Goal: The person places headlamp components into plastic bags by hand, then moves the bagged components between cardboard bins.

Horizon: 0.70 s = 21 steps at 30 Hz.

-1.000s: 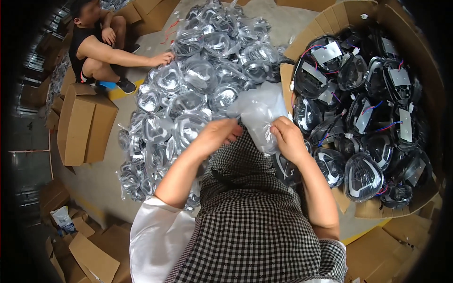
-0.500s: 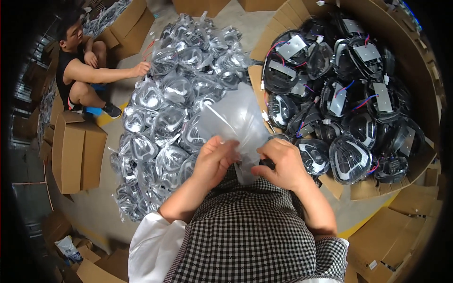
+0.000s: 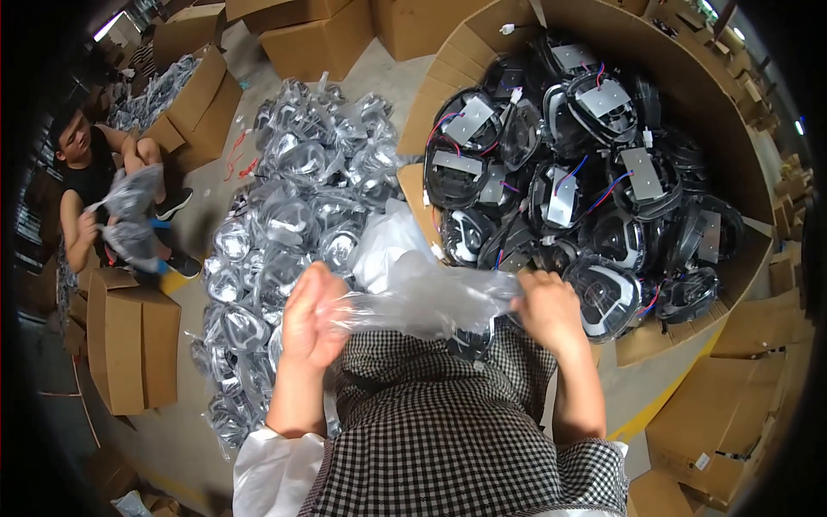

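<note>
A clear plastic bag (image 3: pixel 422 297) is stretched sideways between my two hands, in front of my checked apron. My left hand (image 3: pixel 314 317) grips one end of it. The other end is pinched in my right hand (image 3: pixel 550 308), whose fingers point partly away. Beyond the stretched bag lies more whitish plastic film (image 3: pixel 379 250). Just below the bag a black lamp unit with a clear lens (image 3: pixel 471 341) shows in part near my lap; the bag hides its upper side.
At right stands a big cardboard box (image 3: pixel 749 129) of black lamp units (image 3: pixel 607 293) with wires and metal plates. Many bagged lamps (image 3: pixel 293 207) cover the floor at left. Farther left, a crouching person (image 3: pixel 86 181) holds bagged pieces (image 3: pixel 133 207) behind a carton (image 3: pixel 129 345).
My hands have moved apart, pulling the bag wide between them. The view has shifted. The other person's hand has left the pile and now holds up bagged pieces.
</note>
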Available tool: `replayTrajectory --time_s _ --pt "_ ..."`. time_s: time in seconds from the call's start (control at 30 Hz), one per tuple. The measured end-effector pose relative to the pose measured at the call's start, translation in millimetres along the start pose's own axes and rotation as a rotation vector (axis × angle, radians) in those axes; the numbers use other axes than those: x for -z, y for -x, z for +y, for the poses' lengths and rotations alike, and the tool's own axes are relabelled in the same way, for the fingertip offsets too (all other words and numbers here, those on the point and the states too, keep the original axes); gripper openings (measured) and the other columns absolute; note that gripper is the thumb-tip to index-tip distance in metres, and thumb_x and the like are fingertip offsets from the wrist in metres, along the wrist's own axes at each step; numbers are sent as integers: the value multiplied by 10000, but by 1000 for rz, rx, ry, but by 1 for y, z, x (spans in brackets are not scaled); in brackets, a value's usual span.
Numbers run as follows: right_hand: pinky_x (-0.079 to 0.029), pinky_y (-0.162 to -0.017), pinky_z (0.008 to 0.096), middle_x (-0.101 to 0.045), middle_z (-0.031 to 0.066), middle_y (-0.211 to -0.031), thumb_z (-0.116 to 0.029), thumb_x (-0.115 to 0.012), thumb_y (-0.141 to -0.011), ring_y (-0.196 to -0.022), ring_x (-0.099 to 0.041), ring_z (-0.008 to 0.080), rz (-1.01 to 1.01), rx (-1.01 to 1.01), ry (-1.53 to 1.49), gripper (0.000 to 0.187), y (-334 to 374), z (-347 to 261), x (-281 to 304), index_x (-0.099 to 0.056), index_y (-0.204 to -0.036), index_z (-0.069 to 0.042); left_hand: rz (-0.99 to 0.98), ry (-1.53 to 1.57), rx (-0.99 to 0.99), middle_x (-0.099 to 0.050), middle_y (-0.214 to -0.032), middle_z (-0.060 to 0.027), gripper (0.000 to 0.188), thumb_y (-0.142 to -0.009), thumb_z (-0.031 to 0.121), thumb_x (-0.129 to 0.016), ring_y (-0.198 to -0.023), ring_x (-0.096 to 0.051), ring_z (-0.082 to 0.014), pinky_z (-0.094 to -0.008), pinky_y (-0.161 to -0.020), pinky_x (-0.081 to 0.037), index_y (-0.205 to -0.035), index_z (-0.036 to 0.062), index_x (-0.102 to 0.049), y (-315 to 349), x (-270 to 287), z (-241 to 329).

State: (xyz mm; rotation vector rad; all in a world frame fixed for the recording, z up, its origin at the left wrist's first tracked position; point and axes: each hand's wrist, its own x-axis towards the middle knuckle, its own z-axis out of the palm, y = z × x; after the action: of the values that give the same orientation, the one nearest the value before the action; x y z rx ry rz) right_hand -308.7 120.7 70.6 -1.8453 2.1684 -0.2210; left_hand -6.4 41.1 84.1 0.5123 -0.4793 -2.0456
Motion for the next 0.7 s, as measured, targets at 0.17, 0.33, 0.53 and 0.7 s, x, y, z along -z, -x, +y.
replayTrajectory --time_s 0.17,0.33,0.53,0.7 --pt "-289 -1071 462 -394 189 -1415 -6 -676 -584 -1321 -350 381 310 525 -3 700 -23 -70 51 -488 -1258 -16 -705 -1239 34 -508 -754 25 203 -853 234 -691 -703 -531 -132 -276 -630 -453 -910 93 -557 -59 -44 -22" --pt "-524 -608 328 -675 73 -745 53 -538 -805 -652 -662 197 -317 97 -880 148 -51 9 55 -638 -886 -20 163 -2189 -671 -612 -825 -81 173 -782 92 -664 -787 -635 -232 -353 -685 -490 -947 64 -620 -139 -33 9" --pt "-505 -797 325 -600 133 -1153 -386 -695 -842 -984 -611 202 251 54 -1343 644 -151 36 71 -498 -1304 18 119 -1842 -551 -653 -1042 -184 181 -814 142 -610 -866 -647 -360 -438 -739 -514 -977 88 -664 -267 -28 -1" --pt "-505 -800 453 -543 200 -1118 -373 -679 -827 -1019 -567 380 478 -314 73 700 -229 26 17 -395 -1368 -33 -18 -2113 -700 -653 -1029 -152 288 -789 218 -652 -880 -652 -353 -444 -746 -528 -1036 69 -643 -388 -42 -45"
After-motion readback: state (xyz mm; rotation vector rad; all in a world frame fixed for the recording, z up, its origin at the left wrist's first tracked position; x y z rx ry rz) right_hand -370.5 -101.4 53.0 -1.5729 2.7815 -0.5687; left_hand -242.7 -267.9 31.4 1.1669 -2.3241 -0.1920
